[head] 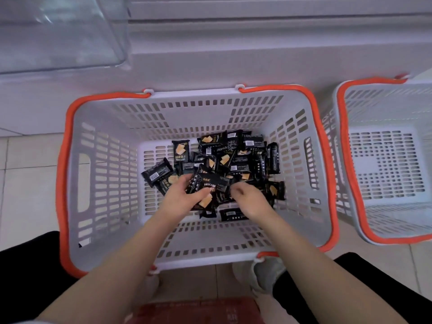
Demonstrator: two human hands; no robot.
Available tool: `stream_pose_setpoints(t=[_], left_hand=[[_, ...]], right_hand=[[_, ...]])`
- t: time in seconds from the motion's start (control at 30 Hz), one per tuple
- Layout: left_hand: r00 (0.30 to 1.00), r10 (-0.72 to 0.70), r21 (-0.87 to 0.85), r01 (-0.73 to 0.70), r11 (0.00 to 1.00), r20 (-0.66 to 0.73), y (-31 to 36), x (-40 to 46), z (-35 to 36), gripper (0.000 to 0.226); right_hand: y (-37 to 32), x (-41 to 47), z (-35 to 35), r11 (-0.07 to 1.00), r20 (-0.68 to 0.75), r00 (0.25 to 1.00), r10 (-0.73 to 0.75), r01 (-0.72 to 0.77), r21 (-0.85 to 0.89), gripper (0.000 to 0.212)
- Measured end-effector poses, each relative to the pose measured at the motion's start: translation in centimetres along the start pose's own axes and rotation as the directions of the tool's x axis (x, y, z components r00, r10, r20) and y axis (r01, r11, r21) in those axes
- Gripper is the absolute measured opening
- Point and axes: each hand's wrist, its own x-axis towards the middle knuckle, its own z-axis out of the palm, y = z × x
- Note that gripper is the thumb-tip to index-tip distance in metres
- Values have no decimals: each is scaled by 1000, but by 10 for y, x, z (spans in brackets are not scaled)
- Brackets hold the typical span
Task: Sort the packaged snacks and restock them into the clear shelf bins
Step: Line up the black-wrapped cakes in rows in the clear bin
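Note:
Several black "DRYCAKE" snack packets (229, 157) lie heaped in a grey basket with an orange rim (98, 160) on the floor. My left hand (181, 197) grips a packet (208, 191) at the near side of the heap, thumb over its front. My right hand (249, 198) reaches into the heap beside it with curled fingers on the packets; what it holds is hidden. A clear shelf bin (60, 33) sits at the upper left, with nothing showing inside.
A second grey basket with an orange rim (350, 160) stands at the right with no packets in it. A white shelf base (233, 50) runs behind both baskets. My knees and a shoe (264, 274) are at the near edge, on a tiled floor.

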Motion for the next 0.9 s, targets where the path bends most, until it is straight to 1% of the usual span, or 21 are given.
stream_pose_setpoints(t=[0.07,0.1,0.17,0.23,0.27,0.33,0.4,0.43,0.47,0.5,0.53,0.57,0.6,0.63,0.67,0.7,0.73,0.77,0.8,0.87,0.9], left_hand=[[999,-49,78,48,996,14,-2,3,-7,66],[997,-69,139,66,988,18,-5,4,-10,70],[994,-103,253,92,963,30,-12,8,-15,75],[990,-132,297,114,948,43,-19,10,-20,75],[989,-143,305,123,944,44,-22,10,-22,75],[987,-157,300,139,944,37,-28,11,-25,75],[985,-169,267,156,951,25,-30,10,-27,76],[985,-172,243,162,956,17,-31,10,-27,76],[985,-170,209,165,964,10,-30,9,-27,75],[986,-168,163,166,973,3,-27,8,-26,75],[987,-163,108,163,981,-6,-23,7,-26,75],[988,-155,46,156,987,-16,-19,6,-26,76],[990,-141,-19,141,990,-23,-14,5,-26,77],[992,-122,-85,120,989,-24,-8,3,-27,78],[995,-96,-138,93,986,-19,-2,1,-29,81],[998,-69,-174,66,982,-10,4,-2,-30,86],[999,-43,-199,42,979,0,10,-5,-32,90],[1000,-20,-214,20,977,4,14,-8,-34,91],[1000,5,-222,-5,975,-3,18,-12,-36,87],[997,72,-253,-79,964,-35,23,-20,-38,70],[992,114,-277,-125,953,-56,27,-25,-39,59]], right_hand=[[18,12,-6,957,-13,1000,15,-19,-289,35],[29,17,-7,915,5,999,46,-40,-402,39],[44,22,-6,804,76,993,91,-28,-594,52],[52,27,-5,727,122,988,90,18,-687,61],[53,30,-4,687,129,989,70,46,-725,61],[50,37,-5,570,156,987,32,110,-814,56],[44,39,-7,461,221,975,32,182,-869,48],[41,39,-8,440,244,969,34,205,-874,45],[38,38,-10,459,252,968,16,216,-862,40],[33,35,-13,541,234,972,-28,212,-814,33],[28,30,-17,687,174,981,-87,185,-702,26],[22,23,-22,842,84,988,-132,156,-517,18],[15,15,-27,950,-13,989,-149,139,-280,14],[7,5,-31,989,-87,986,-144,142,-30,14],[-1,-5,-34,963,-120,983,-141,164,213,15],[-9,-16,-36,881,-116,981,-154,189,433,19],[-17,-26,-37,774,-97,978,-187,207,598,28],[-24,-34,-37,667,-87,971,-223,217,712,36],[-31,-42,-36,559,-90,963,-253,222,799,41],[-43,-57,-33,350,-112,953,-281,210,913,38],[-49,-63,-31,293,-125,952,-280,209,933,34]])
